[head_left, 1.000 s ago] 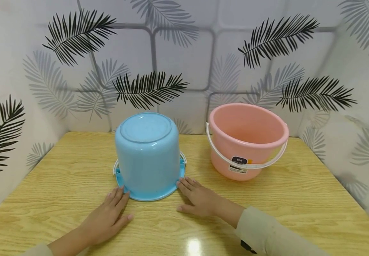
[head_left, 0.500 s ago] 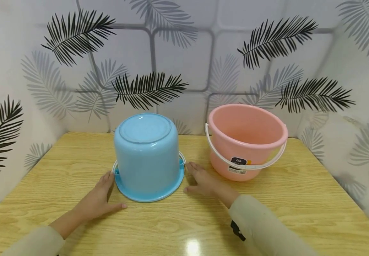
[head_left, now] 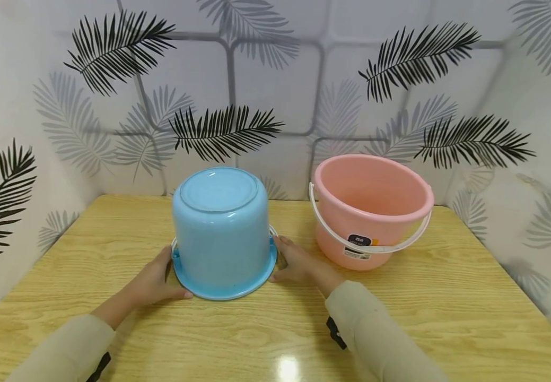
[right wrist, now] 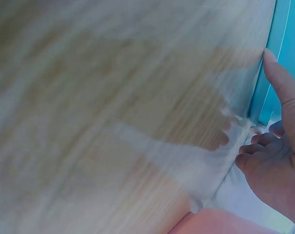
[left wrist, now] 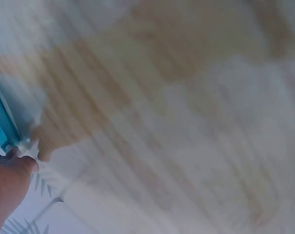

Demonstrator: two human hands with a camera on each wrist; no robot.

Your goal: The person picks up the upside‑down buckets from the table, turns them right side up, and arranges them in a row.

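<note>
A light blue bucket (head_left: 222, 244) stands upside down on the wooden table, its base up and its rim flat against the tabletop. Its white handle (head_left: 273, 231) shows a little behind the rim on both sides. My left hand (head_left: 153, 284) is at the left of the rim, thumb out toward the front and fingers by the handle joint. On the other side my right hand (head_left: 296, 262) mirrors it. In the right wrist view the right thumb (right wrist: 279, 78) is straight and its tip meets the blue rim (right wrist: 264, 92); the other fingers bend beside the handle joint.
A pink bucket (head_left: 351, 233) with a white handle and a dark label stands upright at the back right, close behind my right hand. A leaf-patterned wall (head_left: 275, 79) borders the wooden table (head_left: 237, 334) at the back and sides.
Both hands have moved from the front of the rim, out and back along its sides, then in against it near the handle joints. The buckets have stayed in place.
</note>
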